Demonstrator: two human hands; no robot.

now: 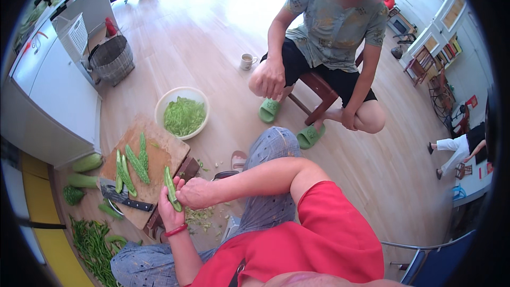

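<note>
Both my hands are on one halved bitter gourd point(171, 188), held just off the near right corner of the cutting board point(159, 154). My left hand point(169, 213) cups it from below, fingers wrapped around it; my right hand point(197, 193) is closed on its upper side, thumb seemingly working into the hollow

Judged step: scraping the pith and seeds out of this half; pale scraps lie on the floor point(207, 217) under the hands. Next move, as I judge it, calls for a firm thumb run along the groove without snapping the half, then laying it with the others

Cleaned halves point(134, 163) lie in a row at the middle of the board. Cleaver point(123, 196) rests on the board's near left edge, blade toward the left. White bowl point(183, 111) of sliced greens sits on the floor touching the board's far corner

Packages, labels, signs: none that I can make out near the board. A woven basket point(112, 61) stands by the white cabinet point(53, 90). Coloured book spines point(451, 49) fill a white shelf far right; too small to tell more
</note>
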